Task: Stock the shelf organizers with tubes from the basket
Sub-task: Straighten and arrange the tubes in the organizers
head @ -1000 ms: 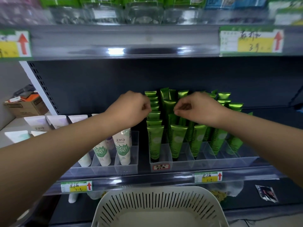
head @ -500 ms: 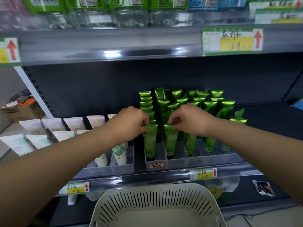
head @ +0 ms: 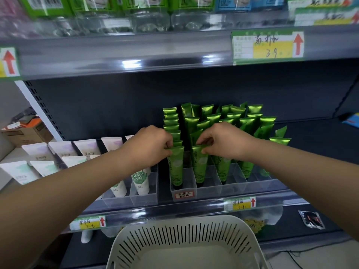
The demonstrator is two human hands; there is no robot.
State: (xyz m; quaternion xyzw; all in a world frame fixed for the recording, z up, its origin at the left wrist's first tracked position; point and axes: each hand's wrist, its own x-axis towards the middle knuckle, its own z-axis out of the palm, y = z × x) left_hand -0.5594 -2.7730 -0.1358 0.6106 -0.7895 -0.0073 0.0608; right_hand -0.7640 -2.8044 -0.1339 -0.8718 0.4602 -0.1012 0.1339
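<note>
Green tubes (head: 213,121) stood upright in packed rows inside a clear divided organizer (head: 209,189), which sat at the front edge of the middle shelf (head: 310,148). The left hand (head: 149,146) pinched the flat top of the front tube (head: 175,166) in the organizer's leftmost lane, fingers curled over its seam. The right hand (head: 225,141) pinched the top of the neighbouring tube (head: 200,164), at the front of the second lane. The two hands were close together and hid the tubes just behind them.

Left of the green rows, a second clear tray (head: 143,199) held white tubes (head: 139,179), and the left forearm crossed over part of it. More pale tubes (head: 38,152) stood toward the shelf's left end, near a cardboard box (head: 27,131) beyond the upright. Price tags (head: 240,203) were clipped along the shelf's front edge.

The upper shelf (head: 116,53) overhung the rows and carried clear bottles (head: 147,22), blurred. A white slotted basket (head: 184,218) sat below the shelf's front edge, its rim covering part of the bottom shelf, where a small packet (head: 311,219) lay at the right.
</note>
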